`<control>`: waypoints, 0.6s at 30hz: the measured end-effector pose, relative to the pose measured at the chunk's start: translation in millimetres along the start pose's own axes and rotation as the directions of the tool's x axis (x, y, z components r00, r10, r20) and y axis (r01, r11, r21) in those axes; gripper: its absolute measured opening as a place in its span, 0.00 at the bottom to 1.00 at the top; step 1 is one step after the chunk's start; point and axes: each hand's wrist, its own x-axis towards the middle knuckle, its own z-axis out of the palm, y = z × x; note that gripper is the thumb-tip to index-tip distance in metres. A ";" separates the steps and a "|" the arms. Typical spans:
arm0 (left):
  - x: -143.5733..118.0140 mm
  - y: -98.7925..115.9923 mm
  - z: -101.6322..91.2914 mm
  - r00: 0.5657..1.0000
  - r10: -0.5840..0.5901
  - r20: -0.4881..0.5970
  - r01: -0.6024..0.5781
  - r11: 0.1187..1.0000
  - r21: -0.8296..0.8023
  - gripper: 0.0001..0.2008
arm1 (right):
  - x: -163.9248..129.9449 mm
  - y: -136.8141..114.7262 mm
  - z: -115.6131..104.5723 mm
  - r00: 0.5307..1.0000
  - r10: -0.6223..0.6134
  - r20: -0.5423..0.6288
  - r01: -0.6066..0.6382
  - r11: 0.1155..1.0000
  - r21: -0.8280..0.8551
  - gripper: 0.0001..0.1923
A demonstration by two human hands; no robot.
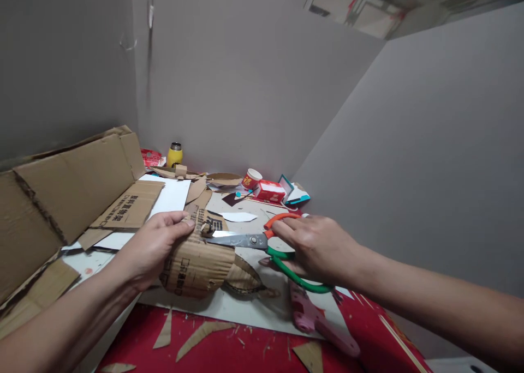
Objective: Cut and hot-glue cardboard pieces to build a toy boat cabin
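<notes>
Between thumb and fingers, my left hand (159,239) grips a curved piece of brown cardboard (196,266) printed with dark characters. A pointed cardboard flap (244,277) sticks out at its right end. My right hand (313,245) is wrapped round the handles of large scissors (254,240), one loop orange and the other green. The scissor blades point left and lie at the upper part of the cardboard, by a small raised bit. Whether they are cutting into it, I cannot tell. Fingers and scissors hide parts of the cardboard.
A pink glue gun (321,321) lies at the front right of a white board (266,313) on a red surface (221,356). Cardboard scraps (202,335) are scattered in front. Large folded cardboard (77,182) stands left. A yellow bottle (174,155), paper cup (251,179) and red box (269,191) stand behind.
</notes>
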 end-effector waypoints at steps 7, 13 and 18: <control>0.2 -1.8 1.4 1.000 -0.020 0.011 0.020 1.000 -0.013 0.11 | -4.6 0.0 7.7 0.997 -0.026 -0.073 0.034 0.993 0.112 0.11; -0.1 -4.1 -0.6 1.000 -0.024 0.010 0.024 0.999 -0.023 0.11 | -5.6 2.0 16.7 0.987 -0.036 -0.157 0.054 0.992 0.111 0.08; -2.0 -2.1 2.1 0.999 0.035 0.038 -0.035 0.999 0.005 0.11 | -6.7 3.1 27.6 0.966 -0.025 -0.259 0.037 0.998 0.043 0.08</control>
